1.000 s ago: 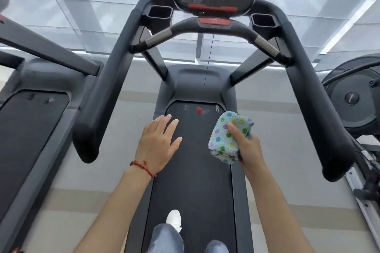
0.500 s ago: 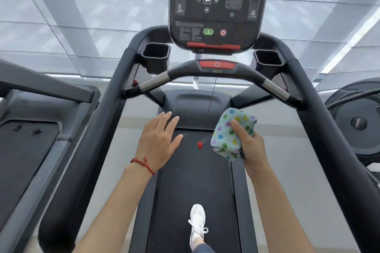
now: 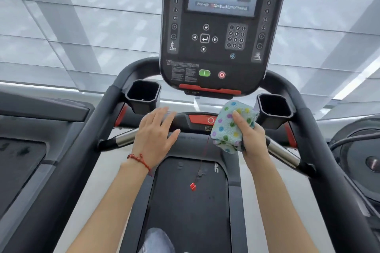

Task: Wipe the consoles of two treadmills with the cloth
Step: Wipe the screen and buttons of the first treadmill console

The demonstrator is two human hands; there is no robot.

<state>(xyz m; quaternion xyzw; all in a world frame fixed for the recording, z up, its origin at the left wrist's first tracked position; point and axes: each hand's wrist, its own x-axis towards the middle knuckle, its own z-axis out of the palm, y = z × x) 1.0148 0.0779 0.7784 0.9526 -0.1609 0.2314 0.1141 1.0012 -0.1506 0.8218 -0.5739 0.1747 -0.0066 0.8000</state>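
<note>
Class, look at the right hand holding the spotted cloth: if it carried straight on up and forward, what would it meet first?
Most likely the console's red lower edge, just above the cloth in the right hand; depth is unclear.

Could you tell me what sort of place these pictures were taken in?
Most likely a gym. A treadmill console with a screen and keypad stands ahead over a running belt, a second treadmill sits to the left, and another exercise machine with a round housing is on the right.
</note>
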